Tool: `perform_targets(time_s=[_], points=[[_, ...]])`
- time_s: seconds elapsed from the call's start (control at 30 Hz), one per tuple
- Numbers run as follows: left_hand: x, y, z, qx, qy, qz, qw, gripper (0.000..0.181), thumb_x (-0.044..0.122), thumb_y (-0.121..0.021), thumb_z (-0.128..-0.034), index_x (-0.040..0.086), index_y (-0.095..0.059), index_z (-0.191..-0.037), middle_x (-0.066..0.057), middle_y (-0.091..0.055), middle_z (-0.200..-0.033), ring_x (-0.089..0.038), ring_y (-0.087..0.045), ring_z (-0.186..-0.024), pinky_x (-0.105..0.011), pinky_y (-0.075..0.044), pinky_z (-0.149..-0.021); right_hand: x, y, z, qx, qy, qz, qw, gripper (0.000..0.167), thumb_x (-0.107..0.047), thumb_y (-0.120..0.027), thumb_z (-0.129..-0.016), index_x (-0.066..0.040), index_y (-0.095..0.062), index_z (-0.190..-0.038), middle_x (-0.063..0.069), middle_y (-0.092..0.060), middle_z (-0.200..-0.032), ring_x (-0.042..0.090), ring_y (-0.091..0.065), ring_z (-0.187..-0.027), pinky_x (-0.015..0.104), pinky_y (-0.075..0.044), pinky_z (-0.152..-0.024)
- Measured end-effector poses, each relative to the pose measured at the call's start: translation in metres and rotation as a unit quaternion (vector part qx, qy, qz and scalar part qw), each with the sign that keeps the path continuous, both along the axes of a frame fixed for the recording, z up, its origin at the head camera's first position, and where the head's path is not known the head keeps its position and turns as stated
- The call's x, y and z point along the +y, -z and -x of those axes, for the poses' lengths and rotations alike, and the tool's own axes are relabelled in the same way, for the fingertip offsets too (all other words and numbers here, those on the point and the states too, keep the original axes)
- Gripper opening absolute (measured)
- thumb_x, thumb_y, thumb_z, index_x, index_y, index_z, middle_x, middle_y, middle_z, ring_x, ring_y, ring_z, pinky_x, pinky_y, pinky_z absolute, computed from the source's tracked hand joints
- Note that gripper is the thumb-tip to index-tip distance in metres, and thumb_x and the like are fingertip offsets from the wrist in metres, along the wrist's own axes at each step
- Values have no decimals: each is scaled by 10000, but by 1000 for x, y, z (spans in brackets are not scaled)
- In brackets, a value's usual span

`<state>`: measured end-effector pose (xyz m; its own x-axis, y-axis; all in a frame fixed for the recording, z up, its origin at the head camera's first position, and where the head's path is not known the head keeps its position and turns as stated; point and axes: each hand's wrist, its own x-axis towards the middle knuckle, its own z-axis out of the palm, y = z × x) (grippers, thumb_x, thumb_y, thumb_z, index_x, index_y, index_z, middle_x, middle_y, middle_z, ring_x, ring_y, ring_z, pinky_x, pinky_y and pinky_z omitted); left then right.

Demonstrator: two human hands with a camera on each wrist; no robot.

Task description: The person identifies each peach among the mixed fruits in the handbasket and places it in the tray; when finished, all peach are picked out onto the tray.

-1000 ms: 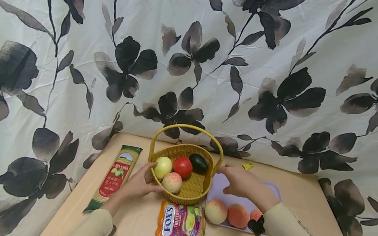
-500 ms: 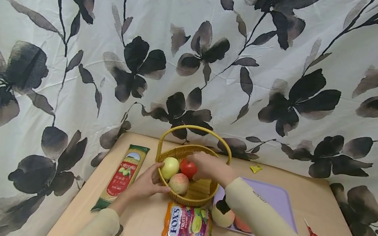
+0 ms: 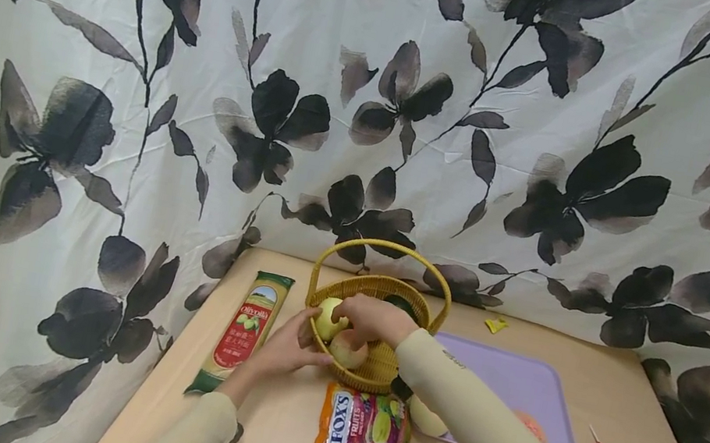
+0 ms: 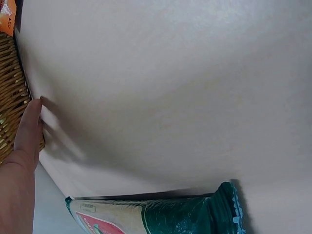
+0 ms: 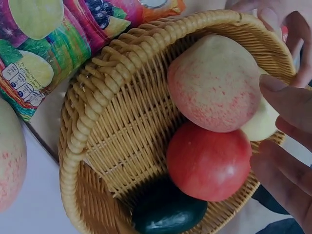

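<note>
Basket (image 3: 382,367) stands on the far part of the table (image 3: 279,416), its handle (image 3: 389,245) upright and arching left to right; the rim's long axis is hard to judge. The left hand (image 3: 286,349) rests against its left side, fingers extended. The right hand (image 3: 380,319) reaches in from the right, thumb and fingers parted around the pale fruit (image 3: 326,319) at the left; whether they press it I cannot tell. Near and right of that fruit lies the peach (image 5: 214,83). The wicker should be light and fairly stiff, best lifted by the handle. The pale fruit looks firm and perhaps slippery, best held across its widest part; being roundish, it points no clear way.
</note>
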<state>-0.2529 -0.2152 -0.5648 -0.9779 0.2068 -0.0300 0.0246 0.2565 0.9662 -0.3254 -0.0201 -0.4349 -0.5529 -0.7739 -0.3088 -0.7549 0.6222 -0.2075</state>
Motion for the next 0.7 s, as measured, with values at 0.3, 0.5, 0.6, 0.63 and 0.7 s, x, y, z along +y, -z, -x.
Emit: perform_targets(time_s=[0.3,0.5,0.6,0.63,0.7], points=[[2,2,0,-43,-27,66,10000,1052,279,-885,-849,118,-217,-1645,-182,-314,-1688,-417,-400,-1514,-525,-391,-1213,-1,13,-4,-63,151,-285,9995,375,-33,-875,-808,-146,-781,-1154,-47,-739,-1032,96,-563,-835,271,-569,-815],[2,0,-1,-65,-37,67,9999,1059,282,-886,-848,120,-210,-1647,-199,-302,-1689,-431,-393,-1514,-540,-381,-1215,-1,22,-3,20,53,-184,9998,395,-88,-900,-792,-147,-772,-1161,-57,-733,-1006,86,-573,-843,283,-574,-878],[1,0,-1,-62,-89,184,9998,1063,308,-889,-843,129,-217,-1647,-189,-296,-1694,-429,-402,-1509,-532,-394,-1207,-4,28,-1,73,-4,-105,9999,394,-86,-904,-779,-151,-762,-1141,-69,-704,-957,96,-563,-829,277,-562,-875],[1,0,-1,-52,-107,230,9997,1063,317,-889,-842,132,-220,-1647,-188,-291,-1696,-431,-405,-1506,-530,-400,-1202,-5,30,-1,117,-47,-106,9999,398,-88,-907,-773,-153,-758,-1136,-71,-691,-936,100,-555,-822,275,-558,-869],[0,1,-1,-48,-139,297,9995,1065,332,-892,-836,140,-227,-1646,-181,-293,-1697,-427,-411,-1504,-525,-404,-1201,-7,34,-1,221,-105,-125,9996,410,-91,-917,-755,-162,-753,-1124,-78,-667,-905,102,-543,-811,270,-553,-858]])
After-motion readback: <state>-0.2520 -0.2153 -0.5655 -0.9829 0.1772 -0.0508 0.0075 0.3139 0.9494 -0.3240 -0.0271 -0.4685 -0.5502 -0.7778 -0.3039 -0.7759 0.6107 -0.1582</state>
